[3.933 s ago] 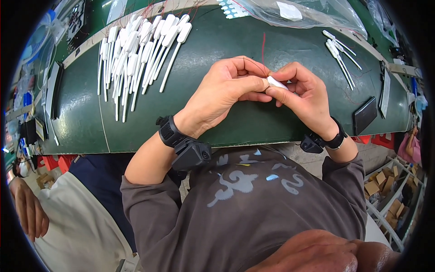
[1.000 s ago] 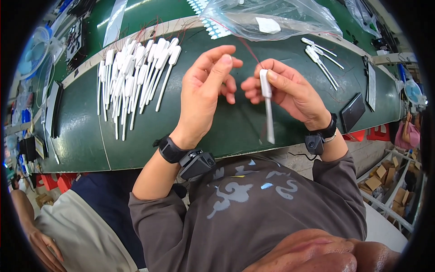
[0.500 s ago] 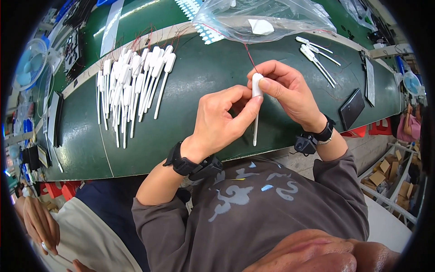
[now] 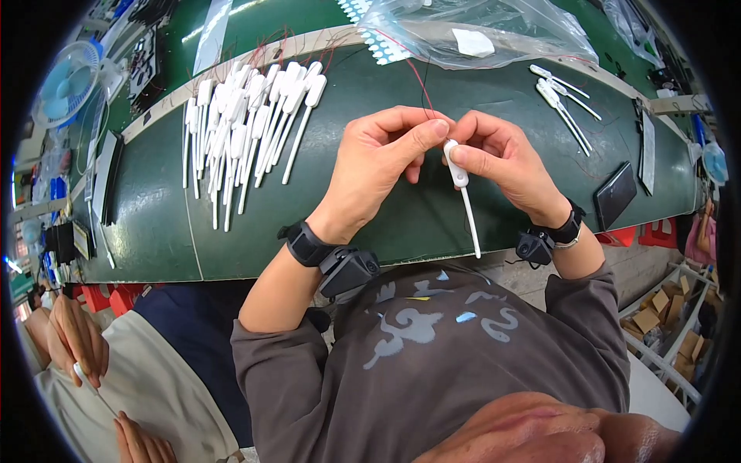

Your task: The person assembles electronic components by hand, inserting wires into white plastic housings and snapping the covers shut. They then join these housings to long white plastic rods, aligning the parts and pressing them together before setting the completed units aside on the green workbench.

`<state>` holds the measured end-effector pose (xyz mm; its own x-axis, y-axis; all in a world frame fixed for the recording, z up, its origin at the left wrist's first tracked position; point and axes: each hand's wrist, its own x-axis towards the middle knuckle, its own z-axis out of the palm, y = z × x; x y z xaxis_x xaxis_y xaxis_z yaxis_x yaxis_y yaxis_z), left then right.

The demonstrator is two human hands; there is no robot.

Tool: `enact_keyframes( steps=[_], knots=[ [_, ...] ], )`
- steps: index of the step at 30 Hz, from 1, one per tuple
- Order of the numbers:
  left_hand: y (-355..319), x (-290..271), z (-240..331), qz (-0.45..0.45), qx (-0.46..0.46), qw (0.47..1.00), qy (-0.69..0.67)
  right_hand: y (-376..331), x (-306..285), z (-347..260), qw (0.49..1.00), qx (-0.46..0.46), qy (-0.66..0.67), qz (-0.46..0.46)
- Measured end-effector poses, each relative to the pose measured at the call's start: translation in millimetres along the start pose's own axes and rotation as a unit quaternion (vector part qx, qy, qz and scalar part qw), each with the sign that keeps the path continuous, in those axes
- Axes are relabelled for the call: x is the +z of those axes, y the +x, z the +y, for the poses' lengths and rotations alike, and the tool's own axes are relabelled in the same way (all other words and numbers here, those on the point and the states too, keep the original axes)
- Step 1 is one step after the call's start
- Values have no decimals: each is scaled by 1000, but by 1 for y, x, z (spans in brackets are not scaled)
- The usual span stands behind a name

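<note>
Between the thumb and fingers of my right hand (image 4: 505,166) is the wide head of a white plastic stick (image 4: 468,208), its thin shaft slanting down toward the table's near edge. Thin red and black wires (image 4: 421,77) run from the top of that head. My left hand (image 4: 374,158) is closed, thumb and forefinger pinching the wires just above the head. Farther left on the green table (image 4: 270,235) lies a pile of similar white sticks (image 4: 255,116) with wires trailing away. Several more white sticks (image 4: 562,108) lie to the right of my hands.
A clear plastic bag (image 4: 509,35) and a blue-and-white dotted sheet (image 4: 376,32) lie at the back. At the right are a black phone (image 4: 616,194) and a crate of cardboard boxes (image 4: 668,309). Fans stand at both sides. A co-worker's hands (image 4: 77,339) hold a white stick at lower left.
My left hand has gone from the side of the stick's head to the wires at its top. The stick, in my right hand, has tilted, its lower end swinging right.
</note>
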<state>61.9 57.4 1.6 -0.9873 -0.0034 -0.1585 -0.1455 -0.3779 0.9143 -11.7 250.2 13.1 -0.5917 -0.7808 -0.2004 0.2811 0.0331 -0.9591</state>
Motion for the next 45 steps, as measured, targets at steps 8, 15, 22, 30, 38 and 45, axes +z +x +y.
enact_keyframes(
  steps=[8, 15, 22, 30, 38, 45],
  knots=[
    [0, -3, -4, 43, 5, 999, -20, 4, 3, -3, 998, 44, 38, -7],
    [2, -2, 0, 84, 13, 995, -53, 3, 7, -3, 996, 71, 46, -4],
    [4, -7, 1, 121, 36, 990, -65, 3, 8, -4, 996, 84, 38, -8],
    [4, -12, -2, 119, 49, 991, -46, 2, 8, -3, 995, 89, 36, -15],
    [4, -12, 2, 102, 80, 989, -75, 1, 6, -5, 991, 107, 77, -22],
    [4, -13, 0, 113, 93, 987, -68, 0, 6, -5, 989, 106, 98, -32]
  ],
)
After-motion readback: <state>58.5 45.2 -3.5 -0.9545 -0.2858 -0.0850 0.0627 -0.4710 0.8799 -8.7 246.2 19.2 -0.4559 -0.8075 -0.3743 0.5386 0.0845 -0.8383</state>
